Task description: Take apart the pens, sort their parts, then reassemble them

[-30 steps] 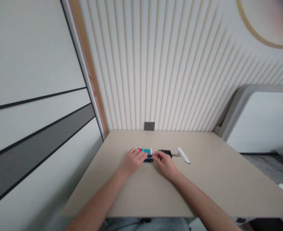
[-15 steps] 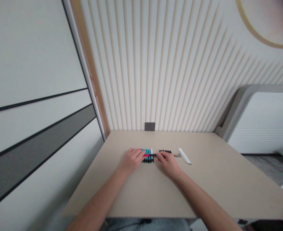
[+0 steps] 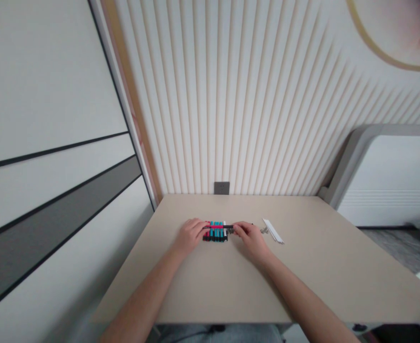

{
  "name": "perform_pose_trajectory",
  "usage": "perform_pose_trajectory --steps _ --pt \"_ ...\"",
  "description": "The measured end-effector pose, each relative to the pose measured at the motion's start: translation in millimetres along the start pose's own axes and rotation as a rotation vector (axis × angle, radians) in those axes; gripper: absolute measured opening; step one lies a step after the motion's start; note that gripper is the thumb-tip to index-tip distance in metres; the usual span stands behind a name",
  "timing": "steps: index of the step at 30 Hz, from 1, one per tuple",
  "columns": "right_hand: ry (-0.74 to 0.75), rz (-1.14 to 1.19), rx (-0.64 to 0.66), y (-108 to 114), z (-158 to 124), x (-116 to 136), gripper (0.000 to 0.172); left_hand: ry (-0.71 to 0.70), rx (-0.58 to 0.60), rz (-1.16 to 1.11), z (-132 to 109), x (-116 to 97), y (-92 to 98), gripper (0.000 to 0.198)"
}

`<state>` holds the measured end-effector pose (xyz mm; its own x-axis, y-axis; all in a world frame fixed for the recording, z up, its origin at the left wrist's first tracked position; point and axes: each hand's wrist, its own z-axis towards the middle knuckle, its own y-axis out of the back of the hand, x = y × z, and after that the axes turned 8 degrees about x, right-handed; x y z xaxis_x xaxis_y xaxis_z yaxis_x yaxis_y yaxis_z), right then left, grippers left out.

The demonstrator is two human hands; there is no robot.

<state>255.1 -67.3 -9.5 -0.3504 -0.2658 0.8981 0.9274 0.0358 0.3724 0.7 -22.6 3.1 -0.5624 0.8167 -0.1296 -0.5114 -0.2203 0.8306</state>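
Note:
A red and black pen (image 3: pixel 217 226) lies level between my two hands, above the table. My left hand (image 3: pixel 189 234) is closed on its left end, and the fingertips of my right hand (image 3: pixel 248 235) pinch its black right end. Just under it, several pen barrels (image 3: pixel 216 234) lie side by side in a row, blue, red and white with black ends. Small grey pieces (image 3: pixel 230 231) show by my right fingertips, too small to make out. Right of that hand are more small metallic pieces (image 3: pixel 265 230), perhaps springs.
Thin white sticks (image 3: pixel 273 231) lie together on the beige table (image 3: pixel 203 281), right of the metallic pieces. A dark wall socket (image 3: pixel 222 188) sits in the ribbed wall behind the table. A white cabinet (image 3: pixel 63 190) stands along the left.
My left hand has shifted left along the pen, so more of its red barrel and the row beneath shows. My right hand now covers the black pieces that were visible behind it.

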Motion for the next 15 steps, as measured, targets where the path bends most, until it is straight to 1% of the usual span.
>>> perform_pose_trajectory --steps 3,9,15 --pt "0.002 0.073 -0.019 -0.8 1.3 -2.4 0.033 -0.009 -0.008 -0.015 0.5 0.8 -0.2 0.026" --pt "0.020 0.129 -0.033 -0.3 1.6 -3.6 0.034 0.016 -0.021 -0.053 1.1 -0.7 0.4 0.028" --pt "0.045 0.032 -0.072 1.8 -0.3 0.0 0.036 0.026 -0.030 -0.055 0.7 -0.3 -0.6 0.027"
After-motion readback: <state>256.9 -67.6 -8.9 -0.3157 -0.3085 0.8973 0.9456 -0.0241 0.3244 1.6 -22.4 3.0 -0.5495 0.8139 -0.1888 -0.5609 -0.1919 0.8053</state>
